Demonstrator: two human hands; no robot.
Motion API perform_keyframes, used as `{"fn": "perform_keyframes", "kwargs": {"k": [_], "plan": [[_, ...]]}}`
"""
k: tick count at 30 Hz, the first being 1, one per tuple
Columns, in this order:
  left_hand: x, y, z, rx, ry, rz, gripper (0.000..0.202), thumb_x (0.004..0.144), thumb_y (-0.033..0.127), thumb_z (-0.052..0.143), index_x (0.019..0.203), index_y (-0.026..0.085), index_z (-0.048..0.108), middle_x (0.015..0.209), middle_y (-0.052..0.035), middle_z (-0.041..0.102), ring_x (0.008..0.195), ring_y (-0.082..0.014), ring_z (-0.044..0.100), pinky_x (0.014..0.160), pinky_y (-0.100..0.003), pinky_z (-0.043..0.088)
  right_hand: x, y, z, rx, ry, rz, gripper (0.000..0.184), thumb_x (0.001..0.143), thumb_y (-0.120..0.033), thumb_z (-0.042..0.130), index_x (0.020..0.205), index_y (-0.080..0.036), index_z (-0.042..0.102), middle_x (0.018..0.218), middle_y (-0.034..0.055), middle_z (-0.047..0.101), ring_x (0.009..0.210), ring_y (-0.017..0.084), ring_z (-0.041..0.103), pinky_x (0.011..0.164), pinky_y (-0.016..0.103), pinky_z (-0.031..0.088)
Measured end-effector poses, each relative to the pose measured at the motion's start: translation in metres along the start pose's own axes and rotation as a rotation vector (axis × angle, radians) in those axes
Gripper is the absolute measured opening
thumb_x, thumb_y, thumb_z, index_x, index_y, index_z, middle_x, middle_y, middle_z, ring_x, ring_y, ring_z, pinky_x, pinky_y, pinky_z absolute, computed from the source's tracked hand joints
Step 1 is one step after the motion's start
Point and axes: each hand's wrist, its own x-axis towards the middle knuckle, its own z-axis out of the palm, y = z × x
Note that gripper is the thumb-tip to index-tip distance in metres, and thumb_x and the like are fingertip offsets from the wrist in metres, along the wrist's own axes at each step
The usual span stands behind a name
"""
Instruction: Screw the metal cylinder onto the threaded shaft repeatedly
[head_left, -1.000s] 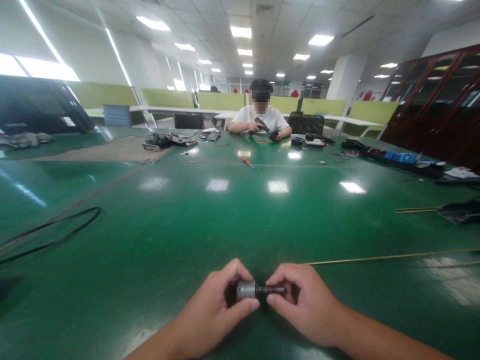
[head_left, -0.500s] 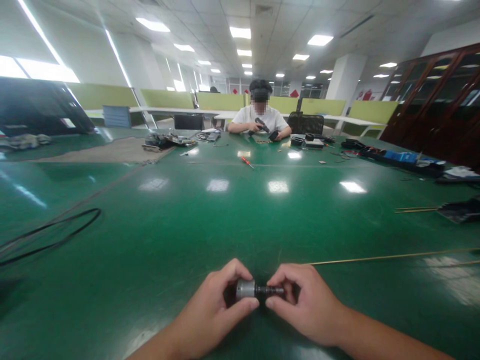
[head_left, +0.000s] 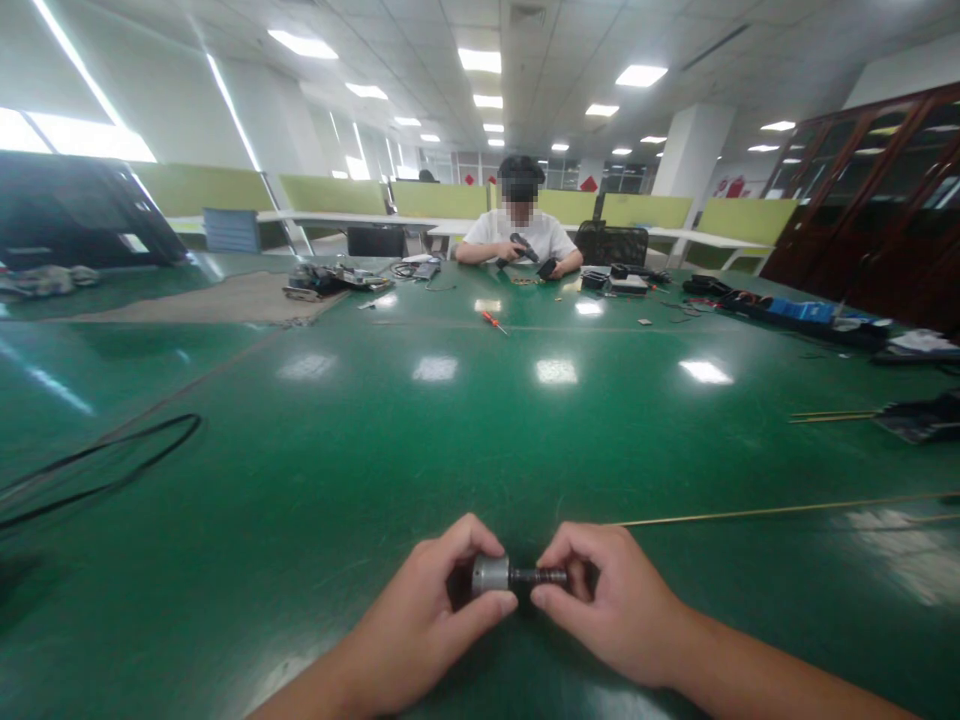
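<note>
Metal part [head_left: 491, 577] is at the near side of the desk [head_left: 450, 440]. Left hand [head_left: 435, 605]: grip closed on its grey cylinder. Right hand [head_left: 619, 605]: grip pinching its dark shaft [head_left: 529, 577]. Brass-coloured rod [head_left: 750, 514] just past right fingers; black cable [head_left: 196, 423] off left, orange screwdriver [head_left: 490, 319] farther out. White patch [head_left: 135, 243] too blurred to read.

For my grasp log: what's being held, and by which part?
Left hand: the metal piece, by its wide silver end. Right hand: the same piece, by its narrow dark shaft.
</note>
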Motion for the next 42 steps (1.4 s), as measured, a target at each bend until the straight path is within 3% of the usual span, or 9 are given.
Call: {"fn": "perform_keyframes", "kwargs": {"k": [42], "plan": [[0.0011, -0.0012, 0.0, -0.073, 0.049, 0.013, 0.025, 0.092, 0.043, 0.065, 0.097, 0.021, 0.056, 0.076, 0.0031, 0.058, 0.069, -0.0163, 0.053, 0.063, -0.025, 0.038, -0.0015, -0.0002, -0.0031, 0.012, 0.028, -0.02, 0.007, 0.075, -0.02, 0.072, 0.075, -0.018, 0.065, 0.052, -0.0063, 0.053, 0.047, 0.011, 0.05, 0.052, 0.022, 0.036]]}}
